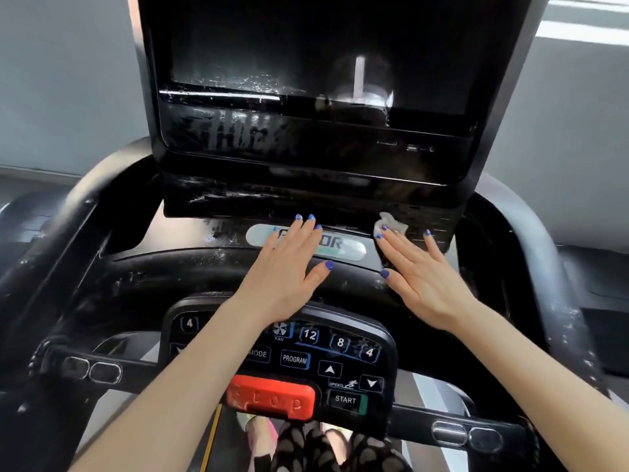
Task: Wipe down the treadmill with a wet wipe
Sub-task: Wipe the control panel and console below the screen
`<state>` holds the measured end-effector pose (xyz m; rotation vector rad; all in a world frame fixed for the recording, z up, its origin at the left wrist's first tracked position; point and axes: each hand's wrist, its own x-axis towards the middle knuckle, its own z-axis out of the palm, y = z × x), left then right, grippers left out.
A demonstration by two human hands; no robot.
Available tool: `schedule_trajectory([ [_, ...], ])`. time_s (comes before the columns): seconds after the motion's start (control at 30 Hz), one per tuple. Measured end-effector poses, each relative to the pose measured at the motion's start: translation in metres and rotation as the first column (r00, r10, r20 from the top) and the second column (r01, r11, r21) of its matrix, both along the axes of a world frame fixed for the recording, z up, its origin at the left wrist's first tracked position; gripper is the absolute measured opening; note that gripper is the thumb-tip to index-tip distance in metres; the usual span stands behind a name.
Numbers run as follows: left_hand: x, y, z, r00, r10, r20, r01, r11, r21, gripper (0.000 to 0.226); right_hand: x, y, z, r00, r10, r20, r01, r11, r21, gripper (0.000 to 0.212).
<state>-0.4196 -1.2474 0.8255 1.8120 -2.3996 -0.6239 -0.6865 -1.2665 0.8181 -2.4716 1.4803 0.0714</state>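
R hand: fingers straight & spread, palm down, pressing flat on the wet wipe at center-right of frame; no curl, no pinch that we can see.
Wet wipe: white, crumpled, mostly under our R fingertips; a bunched bit pokes out past them, up against the base of the screen housing.
L hand: also flat, fingers straight & close together, thumb out to the side; rests on the console deck at frame center, holds nothing.
L fingertips: lie over the left part of the oval logo badge, covering some letters; we read "OR" on the part that shows.
Gap betw. hands: the two are near, not touching; thumbs point toward each other.
Treadmill: black console fills the frame; wet streaks & droplets on the deck at center-left.
Screen: dark, top center, tilted toward us; smears and droplets along its lower edge.
Ctrl panel: lower center, under our wrists; btns read 12, 8, 4, FAN, MODE, PROGRAM, START, plus up/down arrows.
Stop btn: red, bottom center, just below the panel keys.
Handlebar sensors: metal pads lower left; a matching pair lower right.
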Motion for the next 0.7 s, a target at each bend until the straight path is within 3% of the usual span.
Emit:
schedule_trajectory([
  [0.23, -0.001, 0.001, 0.001, 0.999, 0.002, 0.035, -0.002, 1.0, -0.008, 0.077, 0.0, -0.023, 0.003, 0.99, -0.066, -0.128, 0.044, 0.985, -0.169, 0.074],
  [0.4, -0.001, 0.002, 0.0, 0.999, -0.004, 0.044, 0.005, 1.0, -0.016, 0.078, -0.002, -0.002, -0.004, 0.996, -0.017, 0.087, 0.013, 0.999, 0.04, 0.073],
  [0.47, -0.001, 0.002, 0.0, 0.999, -0.001, 0.046, 0.002, 1.0, -0.019, 0.078, -0.016, 0.0, -0.002, 0.997, -0.008, 0.076, 0.004, 0.998, 0.055, 0.071],
  [0.6, -0.002, 0.002, 0.0, 0.999, 0.01, 0.051, -0.009, 1.0, -0.018, 0.078, -0.03, -0.014, -0.002, 0.994, -0.033, -0.108, 0.017, 0.989, -0.147, 0.075],
  [0.7, -0.002, 0.002, 0.0, 0.999, 0.011, 0.038, -0.01, 1.0, -0.018, 0.077, -0.012, -0.015, -0.006, 0.994, -0.087, -0.073, 0.076, 0.986, -0.145, 0.07],
])
